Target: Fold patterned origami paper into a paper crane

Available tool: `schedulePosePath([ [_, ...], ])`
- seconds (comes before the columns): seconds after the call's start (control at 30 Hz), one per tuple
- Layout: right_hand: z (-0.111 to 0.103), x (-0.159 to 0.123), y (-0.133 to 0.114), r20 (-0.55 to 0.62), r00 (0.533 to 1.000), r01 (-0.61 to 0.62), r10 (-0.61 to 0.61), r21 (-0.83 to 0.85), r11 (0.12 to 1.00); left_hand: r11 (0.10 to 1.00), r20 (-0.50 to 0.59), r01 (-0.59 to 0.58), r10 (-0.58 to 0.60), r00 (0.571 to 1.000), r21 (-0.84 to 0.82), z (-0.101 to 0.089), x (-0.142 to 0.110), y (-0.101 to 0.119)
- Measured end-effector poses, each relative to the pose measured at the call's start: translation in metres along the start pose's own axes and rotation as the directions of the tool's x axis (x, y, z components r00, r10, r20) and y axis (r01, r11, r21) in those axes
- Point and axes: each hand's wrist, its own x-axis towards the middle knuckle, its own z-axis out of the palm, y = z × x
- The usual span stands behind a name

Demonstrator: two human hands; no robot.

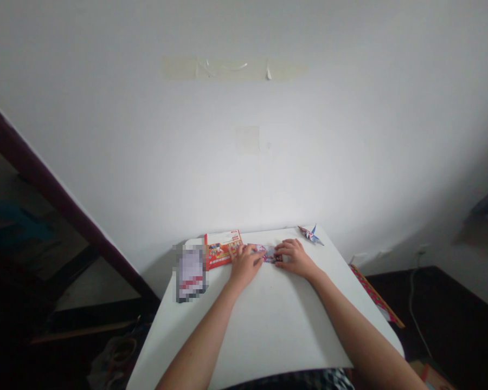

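Note:
A strip of printed paper (270,253), patterned in red, blue and white, lies flat on the white table near its far edge. My left hand (245,266) rests over the left end, its thumb near the paper's front edge and its fingers bent onto the sheet. At the right end, my right hand (297,258) grips the paper with curled fingers and thumb. Both hands partly cover the sheet, so its full outline is hidden. Just left of my left hand is a red and white printed booklet or sheet (219,257), partly beneath its fingers.
A folded paper crane (309,234) stands at the table's far right corner. A blurred-out, phone-like object (192,273) lies on the left of the white table (276,330). The white wall (244,189) meets the table's back edge. A cable (412,298) hangs at the right.

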Motion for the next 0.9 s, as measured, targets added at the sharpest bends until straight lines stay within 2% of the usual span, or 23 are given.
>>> schedulePosePath([
  [0.33,-0.002,0.0,-0.005,-0.027,0.995,0.093,-0.095,-0.043,0.995,0.998,-0.019,0.061,-0.062,0.998,-0.034,0.002,0.002,0.0],
  [0.6,0.003,0.001,0.007,-0.126,0.991,-0.047,0.043,-0.027,0.999,0.998,0.006,0.055,-0.055,0.998,-0.037,0.003,0.001,-0.002],
  [0.9,0.007,0.005,0.012,-0.179,0.983,-0.054,0.051,-0.011,0.998,0.999,-0.003,-0.007,0.007,1.0,-0.037,0.005,-0.001,-0.001],
])
